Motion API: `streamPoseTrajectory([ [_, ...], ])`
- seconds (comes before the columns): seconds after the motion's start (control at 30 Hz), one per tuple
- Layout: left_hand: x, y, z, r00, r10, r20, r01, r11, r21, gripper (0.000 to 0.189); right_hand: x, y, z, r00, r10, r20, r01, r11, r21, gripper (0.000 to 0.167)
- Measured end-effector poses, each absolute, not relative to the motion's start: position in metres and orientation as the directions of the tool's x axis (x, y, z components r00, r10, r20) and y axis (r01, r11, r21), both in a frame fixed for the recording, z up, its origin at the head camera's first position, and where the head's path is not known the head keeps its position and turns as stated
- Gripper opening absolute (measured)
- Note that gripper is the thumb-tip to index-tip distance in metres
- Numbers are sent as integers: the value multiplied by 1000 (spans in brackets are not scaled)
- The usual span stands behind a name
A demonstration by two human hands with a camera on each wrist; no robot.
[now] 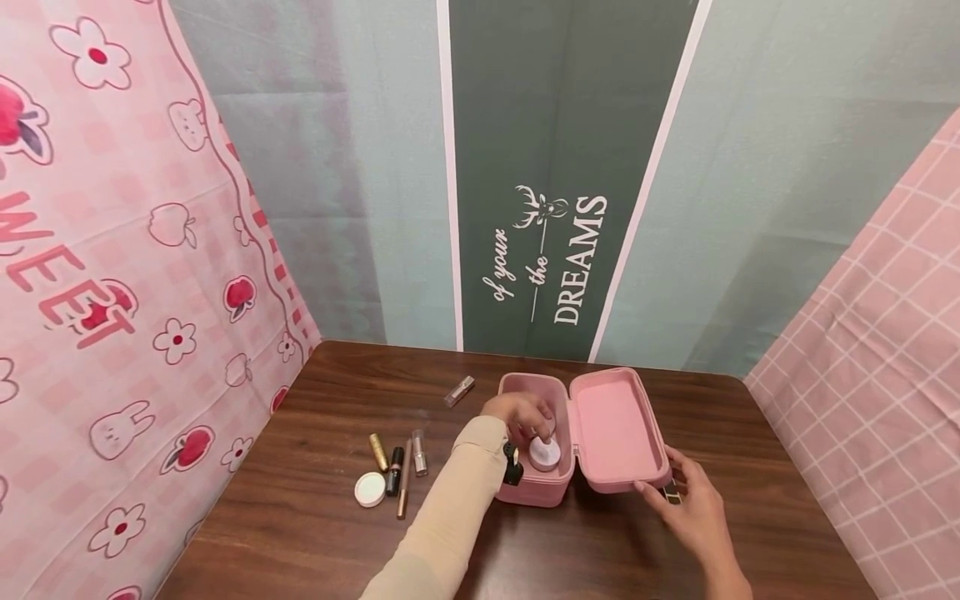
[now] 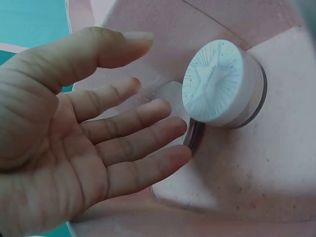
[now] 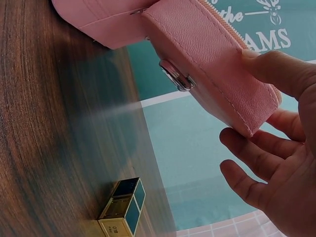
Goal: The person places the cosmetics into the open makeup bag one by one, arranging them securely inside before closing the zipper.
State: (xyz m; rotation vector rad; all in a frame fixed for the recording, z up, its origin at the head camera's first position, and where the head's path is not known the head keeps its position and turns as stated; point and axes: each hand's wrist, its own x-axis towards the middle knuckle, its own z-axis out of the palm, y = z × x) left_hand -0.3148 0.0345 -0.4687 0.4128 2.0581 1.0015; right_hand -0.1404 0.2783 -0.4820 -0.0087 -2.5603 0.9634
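A pink cosmetic case (image 1: 534, 493) stands on the table with its lid (image 1: 617, 429) swung out to the right. My left hand (image 1: 519, 410) reaches inside it, fingers extended and palm bare in the left wrist view. Just beyond those fingertips, a white-capped jar (image 2: 215, 81) with a star pattern leans in the case. Behind the fingers lies a second round container (image 2: 173, 94), partly covered. At the lid's outer corner, my right hand (image 3: 286, 138) holds the edge between thumb and fingers. A metal clasp (image 3: 177, 75) shows on the lid's side.
Left of the case lie a gold tube (image 1: 378, 452), a black tube (image 1: 393, 472), a slim brown pencil (image 1: 405, 479), a clear tube (image 1: 419, 452) and a round white compact (image 1: 370, 489). Another small tube (image 1: 459, 391) lies farther back. A gold-and-dark lipstick (image 3: 123, 210) is below the right hand.
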Motion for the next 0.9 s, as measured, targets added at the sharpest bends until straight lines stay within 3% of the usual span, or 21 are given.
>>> streamPoseTrajectory([
  [0.2,-308,35,-466,-699,570,-432,79,662,745,33,-140,279,-482,-919,142,369,-134,767,-628,66],
  [0.3,-303,36,-463,-747,583,-320,220,670,709,15,-140,280,-483,-917,143,372,-132,771,-623,66],
  [0.5,-292,31,-456,-811,579,-86,437,697,569,9,-141,280,-483,-914,144,379,-133,777,-616,67],
  [0.73,-266,22,-448,-915,403,33,398,883,248,31,-141,279,-484,-915,140,379,-139,772,-620,67],
  [0.9,-260,17,-448,-914,395,94,406,887,220,32,-141,281,-484,-914,141,380,-134,780,-611,67],
])
